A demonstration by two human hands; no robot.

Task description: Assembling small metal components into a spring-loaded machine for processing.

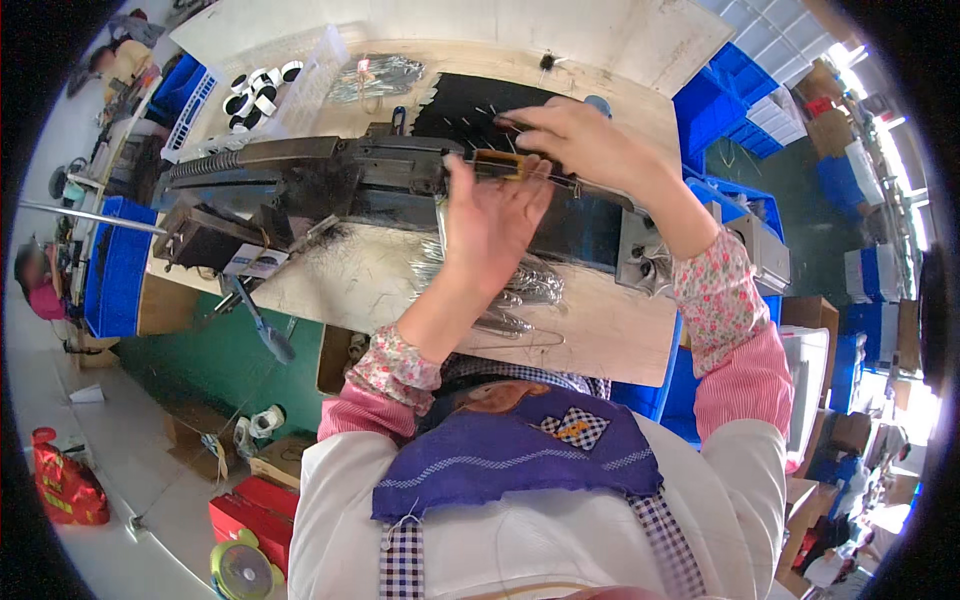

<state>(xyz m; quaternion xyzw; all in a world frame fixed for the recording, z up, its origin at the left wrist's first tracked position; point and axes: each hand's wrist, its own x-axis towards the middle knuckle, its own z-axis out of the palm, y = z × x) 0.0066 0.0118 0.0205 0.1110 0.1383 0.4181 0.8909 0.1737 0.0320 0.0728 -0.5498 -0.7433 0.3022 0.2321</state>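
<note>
A long dark metal bench machine [385, 175], with a coil spring at its left end, lies across the table in front of me. My left hand [495, 220] is at its middle, palm showing and fingers stretched out beside a yellowish slot-like part [490, 158]. Above the machine's right half, my right hand [580, 140] has its fingers bent; something small and dark shows at the fingertips, too unclear to name. Behind them is a black sheet [450, 110] with thin metal pins scattered on it. Thin silvery wire pieces [535, 285] are heaped in front of the machine, under my left wrist.
A clear plastic basket [325, 75] of black-and-white rolls [255, 95] stands at the back left, near bagged metal pieces [375, 78]. A metal rod [90, 217] juts out left of the machine. Blue crates [715, 95] stand right of the wooden table [610, 335].
</note>
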